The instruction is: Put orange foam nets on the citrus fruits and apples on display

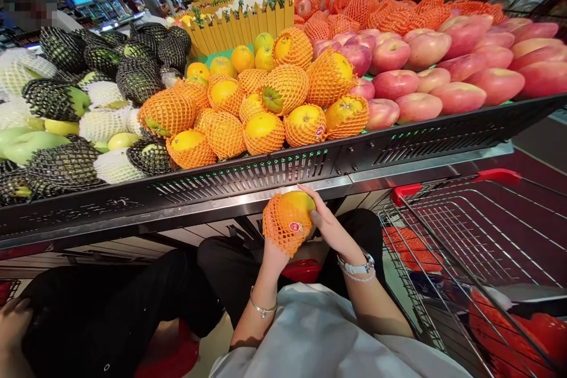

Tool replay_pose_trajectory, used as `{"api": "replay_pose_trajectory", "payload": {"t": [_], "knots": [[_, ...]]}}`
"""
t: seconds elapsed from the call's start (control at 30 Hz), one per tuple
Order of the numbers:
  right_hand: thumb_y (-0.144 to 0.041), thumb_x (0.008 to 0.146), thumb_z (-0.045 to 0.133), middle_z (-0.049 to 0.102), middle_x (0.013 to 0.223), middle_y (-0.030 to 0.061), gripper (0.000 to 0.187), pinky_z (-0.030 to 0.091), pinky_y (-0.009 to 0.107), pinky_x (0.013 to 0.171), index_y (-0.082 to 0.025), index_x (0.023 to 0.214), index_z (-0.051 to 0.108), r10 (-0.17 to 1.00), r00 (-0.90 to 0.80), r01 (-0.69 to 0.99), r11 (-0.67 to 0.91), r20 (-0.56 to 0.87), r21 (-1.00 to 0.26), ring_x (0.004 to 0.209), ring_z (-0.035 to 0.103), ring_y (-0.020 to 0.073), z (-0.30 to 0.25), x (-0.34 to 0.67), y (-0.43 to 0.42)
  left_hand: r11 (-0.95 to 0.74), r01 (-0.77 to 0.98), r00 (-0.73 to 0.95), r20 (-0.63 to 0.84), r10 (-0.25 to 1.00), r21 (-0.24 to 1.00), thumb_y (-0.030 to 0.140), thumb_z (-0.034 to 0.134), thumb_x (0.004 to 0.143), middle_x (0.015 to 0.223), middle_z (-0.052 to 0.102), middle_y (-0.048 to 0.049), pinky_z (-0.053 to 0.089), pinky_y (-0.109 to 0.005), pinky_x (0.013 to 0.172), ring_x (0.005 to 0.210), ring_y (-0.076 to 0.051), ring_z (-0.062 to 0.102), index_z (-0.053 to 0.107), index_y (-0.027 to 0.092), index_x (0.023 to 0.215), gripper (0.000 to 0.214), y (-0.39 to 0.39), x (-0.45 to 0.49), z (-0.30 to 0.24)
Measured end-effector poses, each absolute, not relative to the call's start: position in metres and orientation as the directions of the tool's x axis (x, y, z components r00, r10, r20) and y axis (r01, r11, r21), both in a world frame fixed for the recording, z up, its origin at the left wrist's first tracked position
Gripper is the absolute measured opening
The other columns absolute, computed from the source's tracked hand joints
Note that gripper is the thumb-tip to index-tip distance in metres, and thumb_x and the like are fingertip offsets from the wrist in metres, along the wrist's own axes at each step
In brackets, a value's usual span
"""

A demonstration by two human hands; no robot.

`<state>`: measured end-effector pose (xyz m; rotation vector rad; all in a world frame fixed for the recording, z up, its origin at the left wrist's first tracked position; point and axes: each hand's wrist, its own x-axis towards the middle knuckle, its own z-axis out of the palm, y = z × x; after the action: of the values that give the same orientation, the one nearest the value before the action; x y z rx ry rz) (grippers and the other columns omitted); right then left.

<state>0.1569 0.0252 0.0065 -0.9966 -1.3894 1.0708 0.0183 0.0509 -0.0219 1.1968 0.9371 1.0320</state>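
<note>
Before my lap I hold an orange [287,218] wrapped partly in an orange foam net, with a red sticker on its front. My left hand [276,255] supports it from below; its fingers are hidden behind the fruit and net. My right hand [326,223] grips the bare upper right side, thumb in front and fingers over the top. Past the display's edge lies a pile of similar netted oranges [263,130], some with their tops showing.
A black slotted display rail [266,168] runs across in front. Pink apples [396,82] lie right of the oranges, black- and white-netted green fruit [139,80] left. A metal shopping cart [443,230] stands at my right. Another person's black-clad leg [101,307] is at my left.
</note>
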Motion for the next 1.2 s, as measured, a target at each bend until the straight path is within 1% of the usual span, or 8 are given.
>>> {"api": "replay_pose_trajectory", "payload": {"t": [0.1, 0.2, 0.37, 0.53, 0.6, 0.7, 0.97, 1.2], "knots": [[-0.062, 0.079, 0.063, 0.045, 0.136, 0.0059, 0.076, 0.034, 0.038, 0.108, -0.028, 0.141, 0.036, 0.981, -0.045, -0.128, 0.183, 0.19, -0.975, 0.126, 0.044, 0.0266, -0.003, 0.149, 0.027, -0.052, 0.025, 0.368, 0.039, 0.929, 0.998, 0.041, 0.04, 0.095, 0.13, 0.06, -0.0075, 0.053, -0.044, 0.096, 0.119, -0.027, 0.059, 0.048, 0.028, 0.134, 0.042, 0.054, 0.021, -0.018], [-0.045, 0.071, 0.077, 0.055, 0.118, 0.0034, 0.067, 0.041, 0.036, 0.101, -0.027, 0.128, 0.049, 0.998, 0.041, -0.29, 0.059, 0.049, -0.955, 0.11, 0.054, 0.0241, -0.016, 0.142, 0.031, -0.149, 0.145, 0.459, 0.068, 0.886, 0.978, 0.035, 0.052, 0.091, 0.132, 0.058, -0.0066, 0.048, -0.042, 0.104, 0.126, -0.026, 0.053, 0.049, 0.028, 0.135, 0.045, 0.051, 0.012, -0.007], [-0.053, 0.078, 0.064, 0.062, 0.115, 0.0015, 0.045, 0.045, 0.035, 0.099, -0.027, 0.113, 0.055, 0.981, 0.147, -0.563, -0.02, -0.124, -0.827, 0.111, 0.057, 0.0216, -0.039, 0.138, 0.038, -0.293, 0.309, 0.611, 0.047, 0.79, 0.905, 0.035, 0.058, 0.088, 0.128, 0.062, -0.0096, 0.038, -0.046, 0.111, 0.127, -0.029, 0.051, 0.064, 0.024, 0.12, 0.035, 0.036, -0.033, 0.023], [-0.06, 0.078, 0.058, 0.062, 0.12, 0.0, 0.044, 0.042, 0.037, 0.105, -0.028, 0.108, 0.057, 0.969, 0.186, -0.614, -0.014, -0.162, -0.79, 0.12, 0.054, 0.0215, -0.041, 0.14, 0.038, -0.232, 0.056, 0.309, 0.204, 0.929, 0.971, 0.037, 0.049, 0.093, 0.1, 0.071, -0.0082, 0.052, -0.032, 0.086, 0.092, -0.019, 0.066, 0.069, 0.02, 0.105, 0.029, 0.04, -0.051, 0.024], [-0.059, 0.078, 0.058, 0.062, 0.121, -0.0004, 0.043, 0.041, 0.037, 0.107, -0.028, 0.109, 0.057, 0.972, 0.168, -0.62, -0.024, -0.163, -0.784, 0.123, 0.052, 0.0217, -0.035, 0.138, 0.035, -0.127, -0.033, 0.153, 0.13, 0.98, 0.991, 0.044, 0.053, 0.09, 0.095, 0.069, -0.0068, 0.052, -0.027, 0.076, 0.083, -0.017, 0.064, 0.067, 0.019, 0.104, 0.032, 0.047, -0.044, 0.012], [-0.062, 0.079, 0.055, 0.062, 0.124, 0.0019, 0.046, 0.041, 0.039, 0.107, -0.027, 0.109, 0.058, 0.982, 0.101, -0.614, -0.066, -0.161, -0.786, 0.126, 0.051, 0.0237, -0.025, 0.133, 0.03, 0.04, -0.105, 0.214, -0.017, 0.977, 0.994, 0.057, 0.05, 0.087, 0.103, 0.066, -0.0084, 0.051, -0.028, 0.076, 0.091, -0.019, 0.062, 0.065, 0.019, 0.107, 0.045, 0.055, -0.029, -0.006], [-0.06, 0.086, 0.045, 0.063, 0.121, 0.0045, 0.045, 0.04, 0.041, 0.107, -0.024, 0.11, 0.057, 0.99, 0.013, -0.555, -0.109, -0.14, -0.825, 0.12, 0.056, 0.0241, -0.035, 0.123, 0.029, -0.005, -0.002, 0.154, 0.005, 0.988, 1.0, 0.056, 0.059, 0.08, 0.072, 0.043, 0.0023, 0.039, -0.022, 0.065, 0.067, -0.012, 0.043, 0.047, 0.02, 0.074, 0.039, 0.056, -0.017, -0.012], [-0.061, 0.087, 0.045, 0.065, 0.115, 0.0038, 0.043, 0.041, 0.039, 0.106, -0.023, 0.103, 0.059, 0.993, 0.016, -0.537, -0.087, -0.113, -0.839, 0.116, 0.057, 0.0228, -0.04, 0.122, 0.032, -0.073, 0.128, 0.111, 0.059, 0.992, 0.989, 0.047, 0.048, 0.089, 0.071, 0.042, 0.0029, 0.036, -0.024, 0.068, 0.069, -0.013, 0.042, 0.044, 0.021, 0.075, 0.03, 0.05, -0.016, -0.015]]}}
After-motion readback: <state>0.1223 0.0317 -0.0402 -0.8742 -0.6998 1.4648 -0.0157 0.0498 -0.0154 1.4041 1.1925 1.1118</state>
